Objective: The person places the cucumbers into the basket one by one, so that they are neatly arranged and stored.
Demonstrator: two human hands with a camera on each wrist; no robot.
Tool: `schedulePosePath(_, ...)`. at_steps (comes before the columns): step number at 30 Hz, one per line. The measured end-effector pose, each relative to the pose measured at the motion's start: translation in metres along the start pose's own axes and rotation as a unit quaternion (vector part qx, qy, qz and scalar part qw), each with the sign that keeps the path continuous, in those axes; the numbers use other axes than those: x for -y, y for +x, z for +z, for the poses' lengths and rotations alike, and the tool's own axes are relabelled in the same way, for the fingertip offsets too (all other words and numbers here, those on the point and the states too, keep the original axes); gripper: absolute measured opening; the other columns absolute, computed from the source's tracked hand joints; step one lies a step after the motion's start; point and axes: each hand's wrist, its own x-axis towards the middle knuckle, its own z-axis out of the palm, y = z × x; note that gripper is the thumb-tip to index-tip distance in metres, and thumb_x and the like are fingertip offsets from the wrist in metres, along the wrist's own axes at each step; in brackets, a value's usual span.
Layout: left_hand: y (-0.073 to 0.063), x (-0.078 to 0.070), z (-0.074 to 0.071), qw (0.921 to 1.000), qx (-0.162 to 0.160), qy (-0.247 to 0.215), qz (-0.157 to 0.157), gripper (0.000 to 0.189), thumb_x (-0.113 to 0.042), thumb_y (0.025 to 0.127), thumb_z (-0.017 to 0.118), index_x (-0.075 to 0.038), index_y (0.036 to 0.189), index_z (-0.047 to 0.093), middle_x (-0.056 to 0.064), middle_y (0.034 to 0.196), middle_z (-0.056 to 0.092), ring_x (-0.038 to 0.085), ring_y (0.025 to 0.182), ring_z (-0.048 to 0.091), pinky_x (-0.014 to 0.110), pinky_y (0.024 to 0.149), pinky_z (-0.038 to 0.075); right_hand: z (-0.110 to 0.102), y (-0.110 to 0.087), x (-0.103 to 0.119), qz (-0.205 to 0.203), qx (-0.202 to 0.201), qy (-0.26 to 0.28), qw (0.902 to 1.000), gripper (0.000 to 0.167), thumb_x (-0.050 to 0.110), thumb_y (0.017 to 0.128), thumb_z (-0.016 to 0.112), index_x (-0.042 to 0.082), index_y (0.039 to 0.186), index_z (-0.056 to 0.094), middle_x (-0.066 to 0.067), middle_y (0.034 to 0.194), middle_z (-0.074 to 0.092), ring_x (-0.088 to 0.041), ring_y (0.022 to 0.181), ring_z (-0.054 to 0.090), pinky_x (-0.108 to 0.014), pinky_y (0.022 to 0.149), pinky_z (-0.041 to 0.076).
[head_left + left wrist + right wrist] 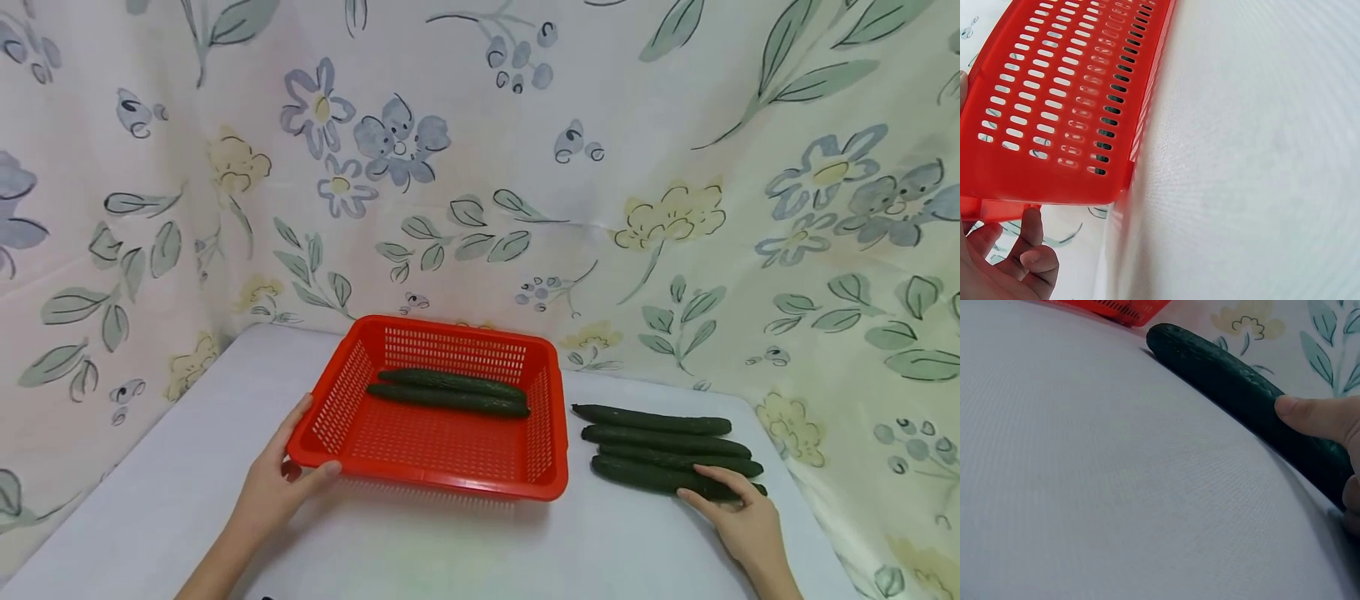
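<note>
A red plastic basket (pixel 442 482) with slotted walls stands on the white-covered table. My left hand (pixel 272 483) grips its front left corner, thumb on the front rim and fingers curled at the side wall; in the left wrist view some fingers (pixel 1032 226) show under the rim. Two dark green cucumbers (pixel 450 398) lie side by side inside, toward the back. To the right of the basket, my right hand (pixel 750 527) holds the nearest cucumber (pixel 637 475) by its right part. The right wrist view has the thumb (pixel 1307 412) pressed on its side.
Behind the held cucumber, three more cucumbers (pixel 663 439) lie roughly parallel and close together. A floral cloth (pixel 480 192) hangs at the back and both sides of the table (pixel 450 554).
</note>
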Motion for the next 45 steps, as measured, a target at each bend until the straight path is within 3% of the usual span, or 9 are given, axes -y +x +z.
schedulePosePath(6,-0.005,0.001,0.001,1.0000,-0.009,0.002,-0.002,0.101,-0.031,0.094,0.082,-0.038,0.171,0.018,0.015,0.172,0.032,0.037,0.132,0.052,0.021,0.081,0.054,-0.002,-0.001,0.004,-0.031,0.014,-0.033,0.9989,0.058,0.038,0.077,0.096,0.012,0.126,0.076,0.000,0.133,0.063,-0.010,0.057,0.062,-0.013,0.064,0.047)
schedulePosePath(10,-0.004,0.000,0.000,1.0000,-0.009,0.003,0.000,0.101,-0.032,0.094,0.082,-0.039,0.171,0.017,0.015,0.172,0.032,0.036,0.132,0.052,0.021,0.081,0.053,-0.007,0.002,0.006,-0.032,0.027,-0.047,0.9980,0.058,0.038,0.077,0.096,0.011,0.123,0.073,-0.017,0.125,0.067,-0.011,0.053,0.052,-0.024,0.058,0.046)
schedulePosePath(14,-0.002,0.001,0.000,0.9998,-0.009,0.007,0.013,0.099,-0.030,0.095,0.082,-0.038,0.171,0.018,0.014,0.171,0.033,0.030,0.128,0.052,0.022,0.080,0.052,-0.012,0.002,-0.001,0.010,0.068,-0.028,0.9972,0.064,0.043,0.080,0.094,0.010,0.129,0.071,-0.007,0.091,0.074,-0.013,0.047,0.050,-0.027,0.057,0.046)
schedulePosePath(19,-0.001,0.005,0.004,0.9996,-0.011,0.016,0.018,0.098,-0.031,0.094,0.082,-0.037,0.170,0.021,0.014,0.169,0.037,0.011,0.111,0.049,0.024,0.071,0.048,-0.016,0.002,-0.011,0.055,0.115,0.000,0.9918,0.067,0.041,0.081,0.093,0.008,0.134,0.068,0.002,0.051,0.052,-0.012,0.045,0.048,-0.028,0.054,0.045)
schedulePosePath(24,-0.004,0.005,0.001,0.9997,-0.013,0.016,0.016,0.098,-0.031,0.094,0.082,-0.039,0.170,0.021,0.014,0.169,0.038,0.012,0.112,0.050,0.023,0.071,0.047,-0.012,0.002,-0.011,0.037,0.120,-0.009,0.9921,0.068,0.042,0.081,0.093,0.009,0.136,0.069,0.002,0.050,0.050,-0.011,0.045,0.046,-0.028,0.052,0.043)
schedulePosePath(28,-0.002,0.003,0.000,0.9997,-0.014,0.014,0.017,0.097,-0.031,0.095,0.081,-0.040,0.170,0.020,0.014,0.169,0.037,0.022,0.118,0.051,0.023,0.074,0.050,-0.010,0.001,-0.009,0.012,0.088,-0.027,0.9957,0.064,0.042,0.081,0.093,0.010,0.133,0.073,0.000,0.049,0.051,-0.011,0.043,0.046,-0.026,0.056,0.044)
schedulePosePath(31,-0.002,0.005,0.003,0.9996,-0.015,0.013,0.018,0.097,-0.031,0.094,0.081,-0.039,0.170,0.021,0.014,0.169,0.038,0.017,0.113,0.050,0.024,0.071,0.048,-0.011,-0.001,-0.008,0.001,0.066,-0.039,0.9971,0.060,0.041,0.081,0.093,0.011,0.130,0.075,-0.002,0.049,0.055,-0.012,0.042,0.048,-0.024,0.059,0.045)
schedulePosePath(36,-0.002,0.008,0.006,0.9996,-0.019,0.011,0.015,0.097,-0.031,0.093,0.082,-0.039,0.170,0.022,0.014,0.168,0.039,0.008,0.106,0.048,0.024,0.067,0.046,-0.011,-0.003,-0.009,0.007,0.067,-0.035,0.9971,0.062,0.042,0.081,0.093,0.009,0.131,0.075,-0.004,0.053,0.059,-0.013,0.043,0.049,-0.025,0.055,0.044)
schedulePosePath(45,-0.002,0.001,0.001,0.9998,-0.012,0.010,0.015,0.099,-0.030,0.094,0.082,-0.039,0.170,0.020,0.013,0.170,0.036,0.021,0.122,0.053,0.023,0.076,0.050,-0.008,-0.004,-0.009,0.017,0.065,-0.019,0.9976,0.063,0.042,0.080,0.093,0.009,0.131,0.075,-0.003,0.058,0.062,-0.012,0.043,0.048,-0.026,0.055,0.044)
